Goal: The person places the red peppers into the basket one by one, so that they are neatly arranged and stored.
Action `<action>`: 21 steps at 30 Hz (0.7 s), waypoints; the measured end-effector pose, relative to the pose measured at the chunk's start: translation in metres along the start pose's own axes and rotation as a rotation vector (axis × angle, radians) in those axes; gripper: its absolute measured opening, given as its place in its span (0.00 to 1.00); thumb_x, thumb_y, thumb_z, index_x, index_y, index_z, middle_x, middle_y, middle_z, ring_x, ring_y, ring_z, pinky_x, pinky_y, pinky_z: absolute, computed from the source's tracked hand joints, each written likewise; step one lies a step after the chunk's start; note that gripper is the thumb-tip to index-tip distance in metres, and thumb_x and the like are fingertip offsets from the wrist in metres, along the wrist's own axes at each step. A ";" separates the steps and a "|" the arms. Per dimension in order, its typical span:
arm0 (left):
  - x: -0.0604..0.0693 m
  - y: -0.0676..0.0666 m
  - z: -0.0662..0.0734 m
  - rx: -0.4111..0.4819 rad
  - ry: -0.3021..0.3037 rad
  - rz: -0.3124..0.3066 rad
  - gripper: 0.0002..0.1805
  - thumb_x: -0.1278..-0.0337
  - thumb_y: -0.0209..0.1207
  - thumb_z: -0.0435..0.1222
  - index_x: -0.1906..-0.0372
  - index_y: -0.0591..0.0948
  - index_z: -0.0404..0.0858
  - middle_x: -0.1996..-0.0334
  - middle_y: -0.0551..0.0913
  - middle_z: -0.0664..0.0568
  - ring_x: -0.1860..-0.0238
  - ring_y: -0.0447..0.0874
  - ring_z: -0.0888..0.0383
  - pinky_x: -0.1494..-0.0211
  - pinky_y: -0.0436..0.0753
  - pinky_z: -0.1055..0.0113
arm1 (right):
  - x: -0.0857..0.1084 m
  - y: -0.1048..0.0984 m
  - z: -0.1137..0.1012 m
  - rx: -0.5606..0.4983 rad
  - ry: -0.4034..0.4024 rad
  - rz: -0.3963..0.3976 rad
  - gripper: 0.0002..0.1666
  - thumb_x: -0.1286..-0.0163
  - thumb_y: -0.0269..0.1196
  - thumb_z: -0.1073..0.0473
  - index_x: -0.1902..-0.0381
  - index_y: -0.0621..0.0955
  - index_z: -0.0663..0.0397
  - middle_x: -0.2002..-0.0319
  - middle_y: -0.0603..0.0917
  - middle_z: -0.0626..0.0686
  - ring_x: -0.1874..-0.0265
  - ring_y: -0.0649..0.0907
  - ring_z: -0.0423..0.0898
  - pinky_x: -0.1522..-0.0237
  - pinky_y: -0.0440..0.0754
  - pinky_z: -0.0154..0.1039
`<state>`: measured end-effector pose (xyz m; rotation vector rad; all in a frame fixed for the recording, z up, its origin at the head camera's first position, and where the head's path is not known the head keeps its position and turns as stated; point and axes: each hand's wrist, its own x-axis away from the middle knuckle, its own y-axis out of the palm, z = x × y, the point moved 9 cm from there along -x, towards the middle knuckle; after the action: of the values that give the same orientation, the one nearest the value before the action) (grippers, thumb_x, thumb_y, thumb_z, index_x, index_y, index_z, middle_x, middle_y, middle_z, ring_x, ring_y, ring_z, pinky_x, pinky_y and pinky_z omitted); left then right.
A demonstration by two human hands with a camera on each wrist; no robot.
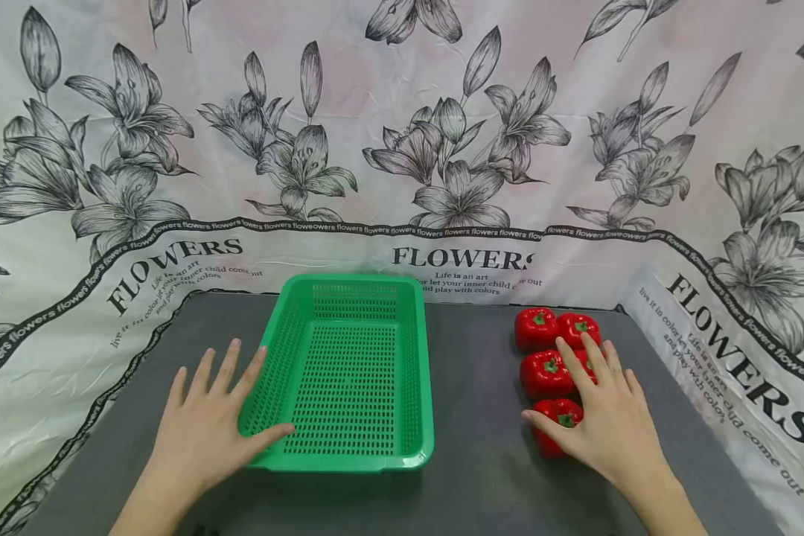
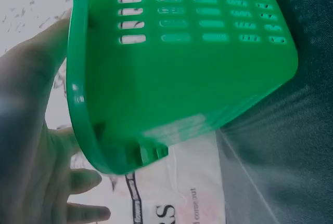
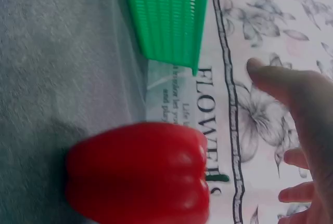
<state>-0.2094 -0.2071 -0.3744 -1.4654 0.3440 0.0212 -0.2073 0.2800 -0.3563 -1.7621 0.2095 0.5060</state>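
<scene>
Basket's outer walls [image 2: 182,73], wrist views only.

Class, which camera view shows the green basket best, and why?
The head view: nearly all the green basket shows, rim and floor included, the left hand hiding only a little. The left wrist view gives a close-up part, the right wrist view a part beyond a red pepper; both cut it off at the top.

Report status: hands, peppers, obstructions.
Left hand spread at green plastic basket, contact unclear. Right hand spread above red bell peppers, gripping none. At least five peppers on gray tabletop, right of basket. Right hand partly hides some in head view.
</scene>
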 end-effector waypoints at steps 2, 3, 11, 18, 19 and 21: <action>-0.001 0.004 -0.004 0.045 -0.007 -0.008 0.65 0.45 0.56 0.79 0.11 0.47 0.53 0.16 0.55 0.36 0.20 0.54 0.27 0.23 0.50 0.27 | 0.002 -0.008 0.008 -0.035 0.017 0.052 0.71 0.51 0.82 0.35 0.14 0.61 0.43 0.21 0.64 0.68 0.25 0.62 0.76 0.38 0.62 0.83; -0.002 0.006 -0.006 0.078 -0.011 -0.016 0.64 0.43 0.57 0.77 0.11 0.45 0.52 0.16 0.55 0.36 0.21 0.55 0.27 0.24 0.51 0.27 | 0.004 -0.013 0.013 -0.057 0.027 0.083 0.70 0.52 0.83 0.37 0.15 0.63 0.44 0.22 0.66 0.68 0.28 0.67 0.76 0.41 0.66 0.82; -0.001 0.034 -0.026 0.480 -0.078 -0.096 0.56 0.26 0.60 0.59 0.12 0.36 0.51 0.16 0.56 0.35 0.24 0.59 0.25 0.36 0.63 0.21 | 0.026 -0.031 0.080 -0.194 0.243 0.202 0.58 0.47 0.84 0.45 0.21 0.72 0.52 0.26 0.73 0.67 0.42 0.81 0.58 0.48 0.77 0.65; 0.003 0.046 -0.027 0.692 0.041 -0.020 0.51 0.23 0.62 0.42 0.12 0.41 0.51 0.15 0.53 0.41 0.23 0.62 0.30 0.39 0.72 0.27 | 0.046 -0.010 0.136 -0.324 0.400 0.162 0.41 0.31 0.74 0.49 0.23 0.76 0.51 0.55 0.86 0.55 0.73 0.74 0.20 0.69 0.70 0.26; 0.005 0.047 -0.028 0.707 0.057 -0.018 0.50 0.24 0.63 0.41 0.12 0.43 0.52 0.14 0.52 0.43 0.20 0.57 0.34 0.37 0.69 0.26 | 0.048 -0.004 0.142 -0.370 0.399 0.163 0.39 0.29 0.73 0.51 0.24 0.76 0.50 0.58 0.85 0.48 0.78 0.74 0.23 0.74 0.69 0.26; 0.009 0.049 -0.027 0.738 0.088 -0.021 0.51 0.27 0.65 0.41 0.12 0.45 0.54 0.13 0.48 0.48 0.15 0.48 0.47 0.37 0.65 0.22 | 0.054 0.007 0.154 -0.471 0.376 0.162 0.35 0.26 0.71 0.57 0.24 0.76 0.49 0.60 0.83 0.36 0.86 0.72 0.32 0.81 0.67 0.33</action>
<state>-0.2176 -0.2297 -0.4261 -0.7393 0.3571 -0.1719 -0.1961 0.4323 -0.4130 -2.3096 0.5351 0.3506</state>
